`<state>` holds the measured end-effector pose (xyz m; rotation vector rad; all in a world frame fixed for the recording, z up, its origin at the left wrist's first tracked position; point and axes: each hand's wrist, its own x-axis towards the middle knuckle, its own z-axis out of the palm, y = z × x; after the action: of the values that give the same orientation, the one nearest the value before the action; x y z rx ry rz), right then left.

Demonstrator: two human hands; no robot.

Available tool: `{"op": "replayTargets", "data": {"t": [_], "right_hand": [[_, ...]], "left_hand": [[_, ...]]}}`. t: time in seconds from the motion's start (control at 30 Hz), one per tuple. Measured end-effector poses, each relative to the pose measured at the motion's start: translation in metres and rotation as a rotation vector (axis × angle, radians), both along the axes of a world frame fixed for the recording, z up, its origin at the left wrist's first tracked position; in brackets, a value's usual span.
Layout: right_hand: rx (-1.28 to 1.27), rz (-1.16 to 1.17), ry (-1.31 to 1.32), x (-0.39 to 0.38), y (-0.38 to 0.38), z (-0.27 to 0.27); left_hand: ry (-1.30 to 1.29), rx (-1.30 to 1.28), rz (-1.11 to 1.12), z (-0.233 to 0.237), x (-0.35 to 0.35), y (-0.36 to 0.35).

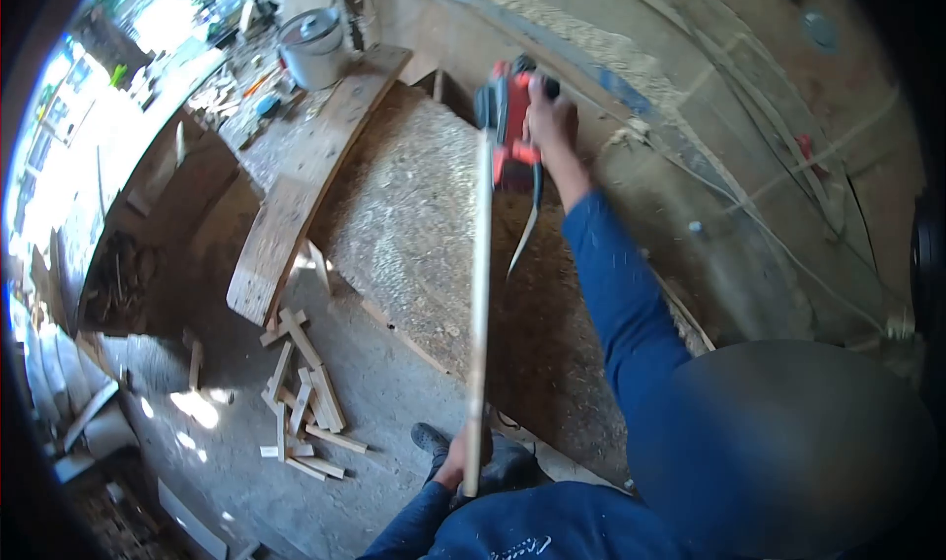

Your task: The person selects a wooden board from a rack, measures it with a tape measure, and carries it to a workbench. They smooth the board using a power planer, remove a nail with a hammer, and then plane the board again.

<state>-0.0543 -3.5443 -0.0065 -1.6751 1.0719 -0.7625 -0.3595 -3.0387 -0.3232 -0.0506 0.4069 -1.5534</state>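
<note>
A red and black power tool (512, 116), which looks like a planer, rests at the far end of a long narrow wood strip (481, 294). On its handle, my right hand (552, 121) is closed. The strip stretches toward my body over a workbench (404, 225) strewn with shavings. At the strip's near end my left hand (458, 461) is wrapped round the wood, its fingers partly hidden. A thin curved dark piece (527, 230) hangs below the tool, possibly its cord or a shaving.
A wide plank (305, 180) lies left of the bench, with a lidded bucket (313, 47) near its far end. Short wood pieces (305, 392) are piled on the concrete floor. Cables (759, 215) run along the right side. A blurred round shape (778, 442) covers the lower right.
</note>
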Motion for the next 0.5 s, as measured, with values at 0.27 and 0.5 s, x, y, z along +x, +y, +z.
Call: {"op": "replayTargets", "data": {"t": [0.27,0.5], "right_hand": [[0.377,-0.048,-0.213,-0.269,0.085,-0.066],[0.361,-0.38,-0.167,-0.365,0.089,-0.116]], "left_hand": [[-0.586,0.548,-0.308,0.107,0.165,0.081],[-1.781,1.284,-0.225,0.155,0.198,0.062]]}}
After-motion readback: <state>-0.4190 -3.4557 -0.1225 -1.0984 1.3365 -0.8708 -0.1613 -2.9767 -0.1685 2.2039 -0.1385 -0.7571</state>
